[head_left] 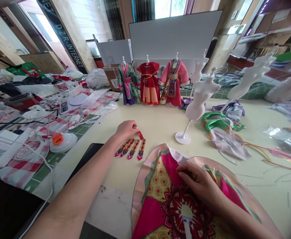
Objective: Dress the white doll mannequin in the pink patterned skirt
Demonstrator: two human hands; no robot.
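My left hand reaches forward over the table, its fingers closed on a red ribbon. Below it several narrow patterned strips with pointed pink tips hang or lie fanned out; whether they are joined to the ribbon is partly hidden by the hand. In front of me spreads a round patterned cloth in magenta, gold and pale pink, with a dark red flower and a slit opening at its middle. My right hand rests over its upper part, thumb and fingers pinched together at the magenta section.
Three small dress forms in a green robe, a red dress and a pink robe stand at the back. A bare white form stands nearer. Fabric scraps lie right; cables and a white device crowd the left.
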